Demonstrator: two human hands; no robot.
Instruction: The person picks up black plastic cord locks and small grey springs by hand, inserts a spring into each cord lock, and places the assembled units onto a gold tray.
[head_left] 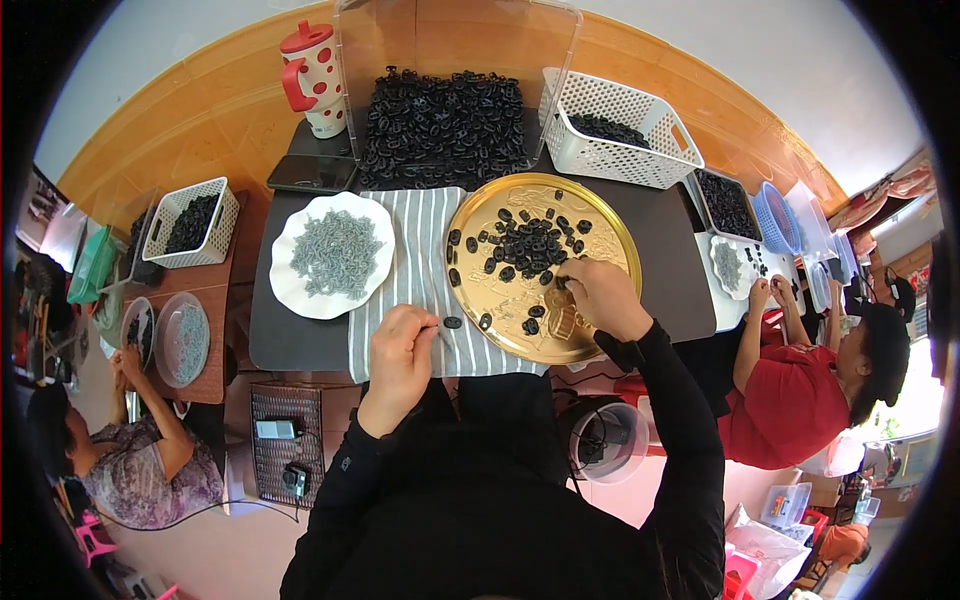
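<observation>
My left hand [400,352] is closed above the front edge of a grey-and-white striped cloth [418,225]. Its thumb and forefinger pinch something too small to make out, beside a black oval plastic piece [452,322] lying on the cloth. My right hand [600,295] reaches over a round gold tray [620,235], its fingertips closed on a small black oval piece [562,284]. A heap of similar black pieces [530,245] lies mid-tray, with several scattered around it. Left of the cloth, a white scalloped plate [287,283] holds a pile of small grey screw-like parts [335,255].
Behind the cloth stands a clear bin [350,60] full of black pieces. A white perforated basket [630,165], a dotted tumbler [322,85] and a dark phone [312,173] are also on the table [290,343]. Co-workers sit at the left [150,465] and right [790,400].
</observation>
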